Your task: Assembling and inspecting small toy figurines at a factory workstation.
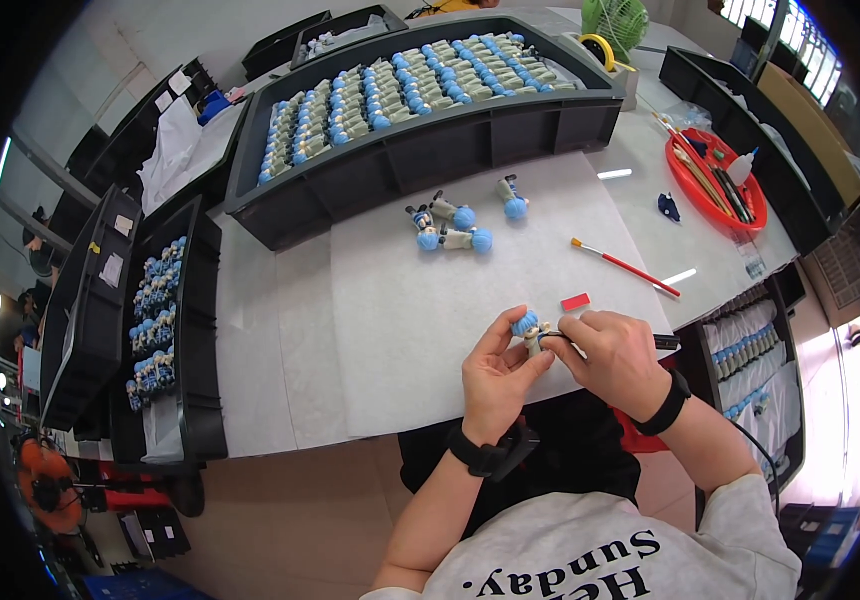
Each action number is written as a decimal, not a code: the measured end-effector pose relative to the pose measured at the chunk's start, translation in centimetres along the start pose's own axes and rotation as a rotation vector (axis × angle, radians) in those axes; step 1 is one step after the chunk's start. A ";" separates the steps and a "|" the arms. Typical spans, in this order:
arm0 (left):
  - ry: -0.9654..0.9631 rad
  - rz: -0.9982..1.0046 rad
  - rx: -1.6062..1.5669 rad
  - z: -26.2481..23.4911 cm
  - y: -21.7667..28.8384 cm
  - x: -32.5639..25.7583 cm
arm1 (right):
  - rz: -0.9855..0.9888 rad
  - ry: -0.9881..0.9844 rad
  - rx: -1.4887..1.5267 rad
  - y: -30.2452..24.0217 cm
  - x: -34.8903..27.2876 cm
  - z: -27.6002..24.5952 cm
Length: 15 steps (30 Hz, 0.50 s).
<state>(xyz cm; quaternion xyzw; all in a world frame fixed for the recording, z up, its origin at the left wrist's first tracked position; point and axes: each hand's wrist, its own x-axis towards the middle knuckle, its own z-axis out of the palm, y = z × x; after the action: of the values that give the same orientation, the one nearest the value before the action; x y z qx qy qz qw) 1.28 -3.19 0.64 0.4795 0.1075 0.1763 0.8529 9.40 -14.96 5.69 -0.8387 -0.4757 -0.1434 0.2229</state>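
My left hand [502, 374] is closed round a small blue-haired figurine [526, 325], its head showing above the fingers. My right hand [615, 358] pinches a slim black pen-like tool [666, 342]. The tool's front end meets the figurine near its body; the exact contact is hidden by my fingers. Just beyond my right hand lies a small red block [575, 302] on the white sheet [390, 340]. Farther off, several more figurines [457, 239] lie on their sides. A red-handled paintbrush [626, 267] rests to the right of them.
A big dark crate [420, 150] packed with rows of figurines spans the back. At the right, a red tray [678, 190] holds brushes and a small white bottle [741, 167]. Crates with figurines flank the table, one at the left [200, 340], another at the lower right [795, 400].
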 end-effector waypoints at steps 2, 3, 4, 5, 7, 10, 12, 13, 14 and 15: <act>0.001 -0.004 -0.017 -0.1 0.0 0.0 | -0.028 0.000 -0.030 -0.1 0.0 -0.1; 0.001 -0.004 -0.017 0.0 0.0 0.0 | -0.028 -0.001 -0.031 0.0 0.0 -0.1; 0.003 -0.010 -0.020 0.0 0.0 0.0 | -0.041 0.001 -0.037 0.1 0.0 -0.1; 0.005 -0.016 -0.022 0.1 0.0 0.1 | -0.054 0.003 -0.044 0.2 0.0 -0.1; -0.001 -0.018 -0.025 0.1 0.1 0.0 | -0.065 0.009 -0.036 0.3 0.1 -0.1; -0.002 -0.015 -0.022 0.0 0.0 0.0 | -0.075 0.015 -0.006 0.4 0.1 0.0; 0.001 -0.011 -0.016 0.0 0.0 0.0 | -0.073 0.014 0.017 0.4 0.1 0.1; -0.005 -0.014 -0.011 0.0 0.0 0.0 | -0.055 0.009 -0.003 0.3 0.1 0.1; -0.010 -0.017 -0.005 0.0 0.0 0.0 | -0.038 0.005 -0.023 0.3 0.1 0.1; -0.010 -0.016 -0.005 -0.1 0.0 0.0 | -0.038 0.005 -0.023 0.2 0.1 0.1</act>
<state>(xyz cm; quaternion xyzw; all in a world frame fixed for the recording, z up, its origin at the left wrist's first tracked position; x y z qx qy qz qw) 1.28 -3.11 0.60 0.4772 0.1068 0.1672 0.8561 9.63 -14.97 5.58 -0.8316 -0.4893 -0.1552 0.2119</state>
